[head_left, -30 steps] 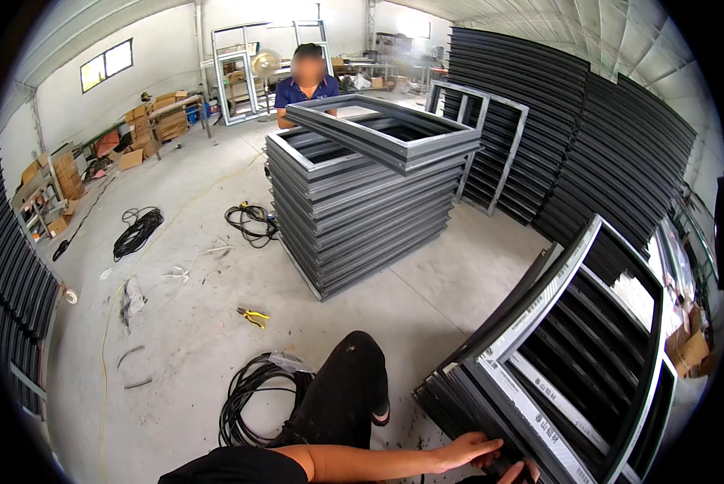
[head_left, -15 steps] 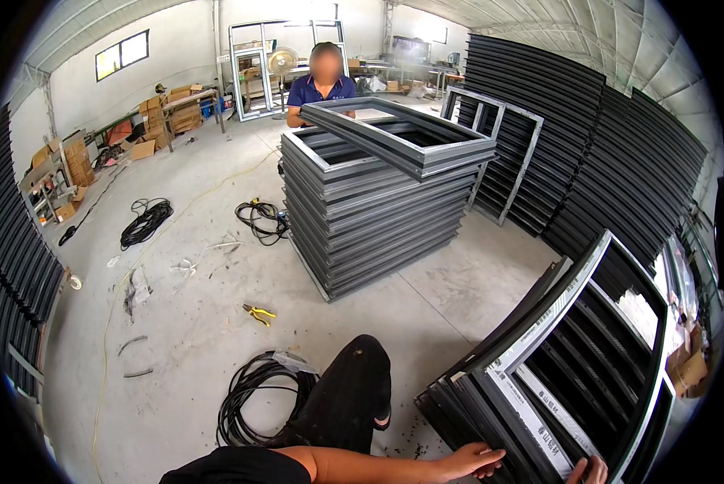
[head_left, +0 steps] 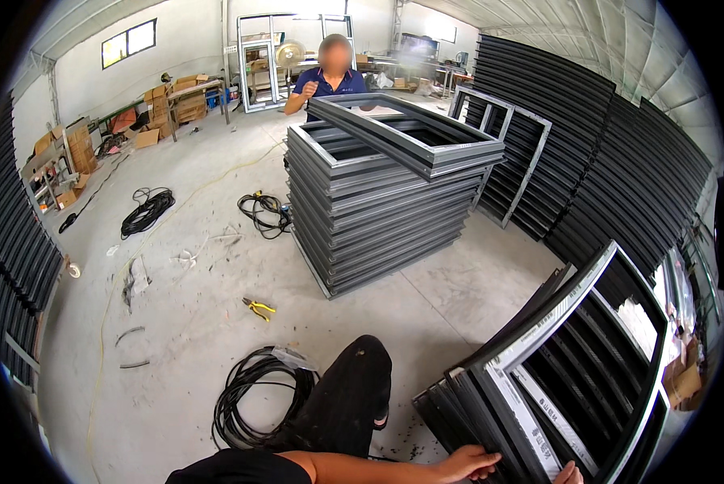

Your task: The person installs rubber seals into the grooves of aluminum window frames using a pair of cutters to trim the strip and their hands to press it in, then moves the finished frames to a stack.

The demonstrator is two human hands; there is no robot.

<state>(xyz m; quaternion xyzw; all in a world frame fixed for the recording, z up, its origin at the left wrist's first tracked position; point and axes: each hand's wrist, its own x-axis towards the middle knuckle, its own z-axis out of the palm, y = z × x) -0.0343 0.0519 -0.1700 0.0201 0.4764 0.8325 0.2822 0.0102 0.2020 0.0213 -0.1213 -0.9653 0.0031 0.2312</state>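
Note:
At the lower right, several dark grey window frames [head_left: 531, 343] with whitish film strips lean together in a tilted bundle. My left hand [head_left: 468, 463] is at the bundle's near lower edge, its fingers curled closed against a dark frame member. Further right, my right hand [head_left: 570, 474] shows only a few fingertips, bent over the lower bar of the front frame; the rest is cut off by the picture's bottom edge. A tall stack of similar frames [head_left: 378, 230] stands ahead, with one loose frame [head_left: 459, 153] lying askew on top.
Behind the stack stands a co-worker in a blue shirt [head_left: 330, 83]. Yellow-handled pliers [head_left: 259, 308], a coil of black cord [head_left: 226, 403] and more coiled cable [head_left: 147, 211] lie on the floor. High stacks of frames [head_left: 531, 97] line the right side.
My right hand has shifted slightly left and lower along the front frame. My left hand stays at the bundle's edge. The co-worker has raised one hand toward the chest.

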